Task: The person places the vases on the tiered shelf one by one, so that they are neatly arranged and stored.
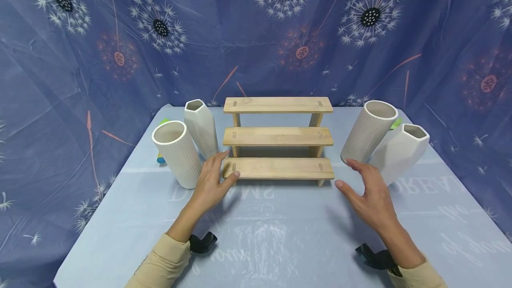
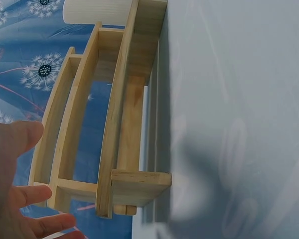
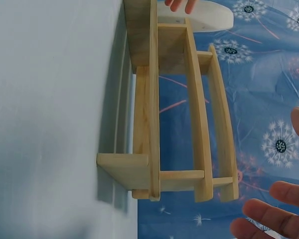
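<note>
A three-step wooden stand point(image 1: 278, 168) is in the middle of the table in the head view. My left hand point(image 1: 210, 181) is by the left end of its lowest step, fingers extended and thumb apart; whether it touches the wood I cannot tell. Off the right end of that step is my right hand point(image 1: 370, 192), fingers spread and holding nothing. The left wrist view shows the stand point(image 2: 117, 109) beside the fingers point(image 2: 57, 224). In the right wrist view the right fingers point(image 3: 274, 214) are apart from the stand point(image 3: 154, 109).
Left of the stand are a white ribbed vase point(image 1: 176, 154) and a white faceted vase point(image 1: 202, 130). Another ribbed vase point(image 1: 368, 132) and faceted vase point(image 1: 400, 152) stand at the right. Small coloured things point(image 1: 161, 159) are partly hidden behind the left vases. A patterned blue curtain point(image 1: 240, 34) hangs behind.
</note>
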